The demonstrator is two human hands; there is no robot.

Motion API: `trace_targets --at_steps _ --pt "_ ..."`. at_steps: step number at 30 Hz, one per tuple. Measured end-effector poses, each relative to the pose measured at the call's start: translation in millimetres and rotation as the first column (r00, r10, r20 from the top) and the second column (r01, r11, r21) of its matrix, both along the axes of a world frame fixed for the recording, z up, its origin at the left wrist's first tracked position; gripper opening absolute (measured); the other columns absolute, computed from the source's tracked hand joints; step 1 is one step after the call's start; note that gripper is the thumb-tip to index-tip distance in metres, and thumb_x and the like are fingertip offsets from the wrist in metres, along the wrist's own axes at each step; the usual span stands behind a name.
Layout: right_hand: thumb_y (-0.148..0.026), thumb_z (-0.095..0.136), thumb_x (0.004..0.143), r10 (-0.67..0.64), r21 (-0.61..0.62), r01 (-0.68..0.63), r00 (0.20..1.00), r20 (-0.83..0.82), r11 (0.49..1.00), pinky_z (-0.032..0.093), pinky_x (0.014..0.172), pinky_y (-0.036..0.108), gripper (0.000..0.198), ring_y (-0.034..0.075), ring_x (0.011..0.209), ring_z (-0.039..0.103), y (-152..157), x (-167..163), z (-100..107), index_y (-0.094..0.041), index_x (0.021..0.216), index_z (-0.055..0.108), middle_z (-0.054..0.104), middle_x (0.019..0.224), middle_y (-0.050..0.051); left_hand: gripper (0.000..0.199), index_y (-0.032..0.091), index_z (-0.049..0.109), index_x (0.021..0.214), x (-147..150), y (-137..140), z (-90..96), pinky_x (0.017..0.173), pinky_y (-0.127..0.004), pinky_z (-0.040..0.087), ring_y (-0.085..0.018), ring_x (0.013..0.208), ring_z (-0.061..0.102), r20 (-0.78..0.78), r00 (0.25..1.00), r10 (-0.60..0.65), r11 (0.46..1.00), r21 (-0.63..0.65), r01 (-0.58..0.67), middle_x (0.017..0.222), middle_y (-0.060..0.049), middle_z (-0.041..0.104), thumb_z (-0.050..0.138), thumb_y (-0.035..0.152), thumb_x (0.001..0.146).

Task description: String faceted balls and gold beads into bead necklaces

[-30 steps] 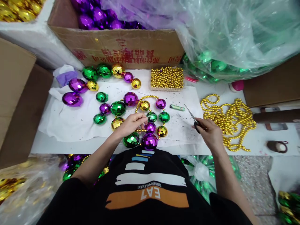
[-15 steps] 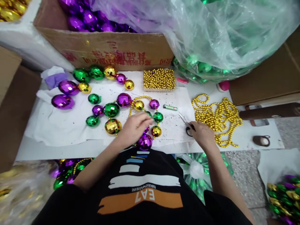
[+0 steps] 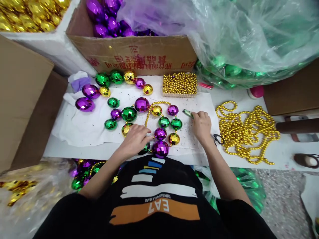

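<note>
My right hand (image 3: 202,125) has its fingers closed on one end of a slim green lighter (image 3: 187,113). Beside my right wrist lies a pair of scissors (image 3: 218,138), its black handle showing and its blades hidden. My left hand (image 3: 136,137) is over the loop of faceted balls, fingertips pinched together near a purple ball (image 3: 160,133); what they hold is too small to make out. The loop joins purple, green and gold balls with small gold beads, among them a large purple ball (image 3: 160,148) close to my shirt. A gold bead strand (image 3: 147,116) curves inside it.
Behind stands a clear box of small gold beads (image 3: 179,85), near a pink-red object (image 3: 206,85). Gold bead chains (image 3: 244,132) are heaped at right. Loose balls (image 3: 85,104) lie left. A cardboard box (image 3: 132,53) and a plastic bag of green balls (image 3: 231,69) border the back.
My right hand has let go of the scissors, moved up and left, and taken hold of the lighter. My left hand has moved slightly down from the loop's middle. The view has shifted left.
</note>
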State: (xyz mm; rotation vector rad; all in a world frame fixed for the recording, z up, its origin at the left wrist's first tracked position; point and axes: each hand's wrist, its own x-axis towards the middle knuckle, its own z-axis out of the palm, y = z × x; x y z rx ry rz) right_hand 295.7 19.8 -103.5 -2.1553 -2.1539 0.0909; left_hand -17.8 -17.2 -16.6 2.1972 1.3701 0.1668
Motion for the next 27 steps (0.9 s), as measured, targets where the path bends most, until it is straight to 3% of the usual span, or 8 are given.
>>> trace_targets --at_steps 4,6,10,12,15,19,22,27 --pt "-0.014 0.047 0.086 -0.113 -0.033 0.109 0.968 -0.226 0.994 0.040 0.073 0.037 0.025 0.027 0.090 0.054 -2.7 9.7 11.7 -0.017 0.104 0.064 0.059 0.104 0.014 0.027 0.019 0.068 0.093 3.4 -6.7 -15.6 0.113 -0.060 0.026 -0.026 0.098 0.061 -0.110 0.990 -0.086 0.996 -0.015 0.085 0.089 -0.006 0.071 0.048 0.036 0.099" --pt "-0.014 0.050 0.080 -0.226 -0.087 0.209 0.861 -0.455 0.974 0.040 0.070 0.035 0.021 0.023 0.079 0.055 -10.3 15.3 22.2 -0.020 0.099 0.059 0.061 0.094 0.009 0.029 0.018 0.067 0.085 8.9 -5.4 -18.2 0.112 -0.058 0.027 -0.024 0.090 0.062 -0.062 0.995 -0.082 0.996 -0.047 0.079 0.082 -0.005 0.069 0.046 0.033 0.100" --pt "-0.018 0.057 0.074 -0.331 -0.311 0.113 0.293 -0.897 0.944 0.045 0.070 0.032 0.020 0.018 0.071 0.058 -35.7 10.5 48.3 -0.023 0.092 0.051 0.059 0.078 -0.001 0.030 0.018 0.063 0.079 11.6 4.7 -10.8 0.088 -0.040 0.044 -0.018 0.074 0.057 0.183 0.982 0.041 0.979 -0.201 -0.003 0.074 -0.001 0.063 0.049 0.038 0.098" --pt "-0.020 0.062 0.074 -0.349 -0.348 -0.046 -0.011 -0.937 0.936 0.047 0.069 0.031 0.024 0.015 0.070 0.058 -48.5 -1.9 60.0 -0.023 0.096 0.054 0.058 0.079 -0.002 0.032 0.018 0.062 0.081 11.5 10.5 -3.8 0.070 -0.031 0.042 -0.016 0.069 0.053 0.296 0.942 0.160 0.948 -0.313 -0.062 0.071 0.001 0.059 0.050 0.045 0.096" --pt "-0.032 0.069 0.078 -0.387 -0.336 -0.211 -0.288 -0.876 0.918 0.049 0.067 0.031 0.028 0.015 0.071 0.056 -60.5 -26.1 70.0 -0.023 0.103 0.060 0.053 0.079 -0.001 0.040 0.018 0.062 0.079 15.6 17.5 5.0 0.068 -0.028 0.041 -0.015 0.071 0.053 0.471 0.832 0.292 0.907 -0.412 -0.085 0.072 0.000 0.056 0.046 0.049 0.097" --pt "-0.045 0.069 0.085 -0.372 -0.298 -0.234 -0.417 -0.829 0.926 0.048 0.064 0.029 0.025 0.014 0.063 0.052 -62.4 -52.5 70.1 -0.021 0.094 0.066 0.048 0.065 -0.002 0.036 0.016 0.068 0.082 29.4 21.8 5.2 0.072 -0.027 0.044 -0.015 0.076 0.055 0.657 0.626 0.421 0.876 -0.472 -0.094 0.076 -0.002 0.060 0.053 0.047 0.095" --pt "-0.044 0.066 0.088 -0.362 -0.289 -0.222 -0.472 -0.804 0.931 0.049 0.072 0.030 0.023 0.015 0.070 0.057 -60.6 -63.0 68.4 -0.023 0.098 0.065 0.060 0.072 0.000 0.027 0.017 0.072 0.089 40.0 22.6 -1.4 0.069 -0.024 0.045 -0.013 0.073 0.056 0.708 0.503 0.496 0.852 -0.508 -0.125 0.077 -0.002 0.064 0.062 0.042 0.090" --pt "-0.037 0.076 0.080 -0.377 -0.296 -0.245 -0.428 -0.822 0.923 0.049 0.075 0.030 0.023 0.014 0.074 0.059 -62.4 -70.7 66.2 -0.022 0.088 0.062 0.068 0.092 0.002 0.024 0.018 0.074 0.093 50.4 24.6 -9.2 0.066 -0.025 0.048 -0.014 0.075 0.062 0.716 0.482 0.505 0.861 -0.460 -0.218 0.088 -0.004 0.074 0.070 0.040 0.085"
